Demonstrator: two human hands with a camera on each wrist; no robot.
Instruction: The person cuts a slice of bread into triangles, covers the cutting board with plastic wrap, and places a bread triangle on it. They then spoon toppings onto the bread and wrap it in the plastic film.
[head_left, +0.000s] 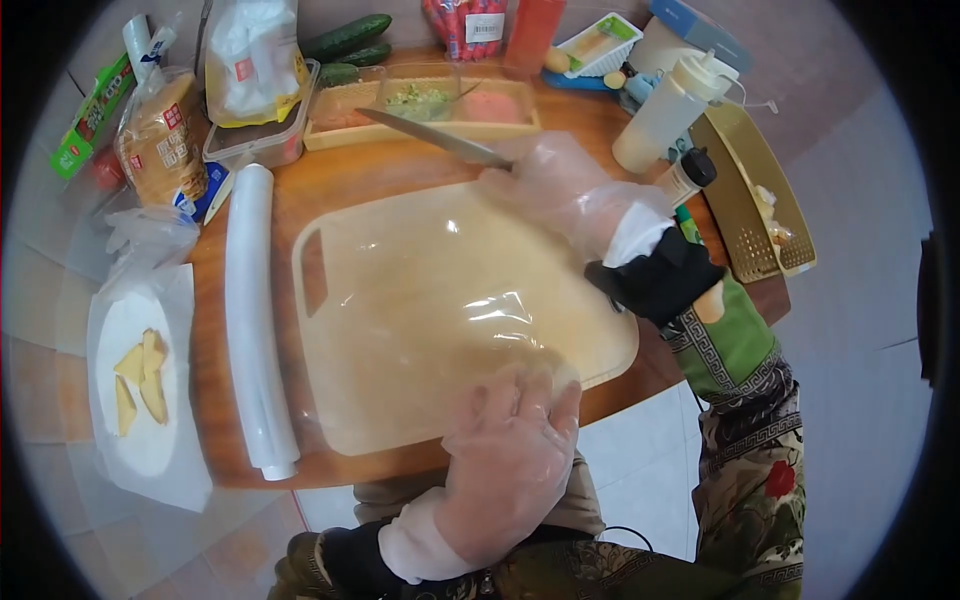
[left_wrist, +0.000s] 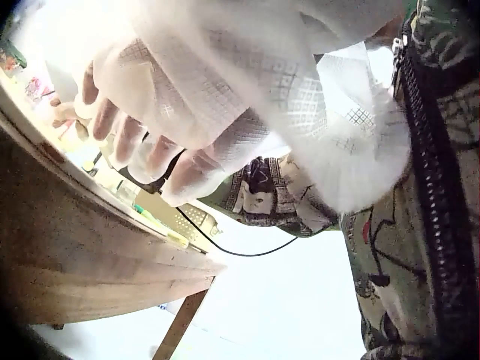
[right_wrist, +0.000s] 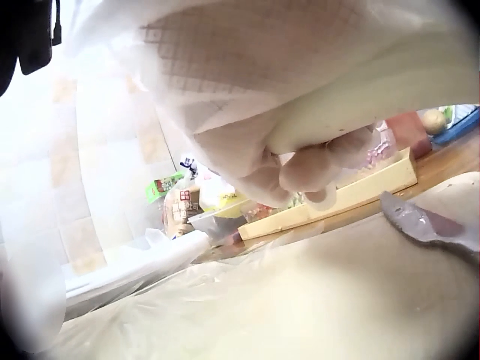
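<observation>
My gloved right hand [head_left: 565, 185] grips a knife [head_left: 435, 137] above the far side of the cutting board. Its blade points left, toward the tray of fillings. Fingers extended, my gloved left hand [head_left: 510, 465] is at the near edge of the pale cutting board [head_left: 400, 300], palm down; its gloved fingers [left_wrist: 124, 142] also show in the left wrist view. Shiny, film-like reflections lie across the board. The right hand's curled fingers [right_wrist: 304, 176] appear in the right wrist view, above the board.
Left of the board lies a roll of plastic wrap [head_left: 250, 320], with yellow slices on white paper [head_left: 180, 400] beyond it. Bagged bread [head_left: 160, 140], a sectioned tray [head_left: 425, 131] and cucumbers [head_left: 350, 38] line the back. A squeeze bottle [head_left: 660, 120] and basket [head_left: 740, 190] stand right.
</observation>
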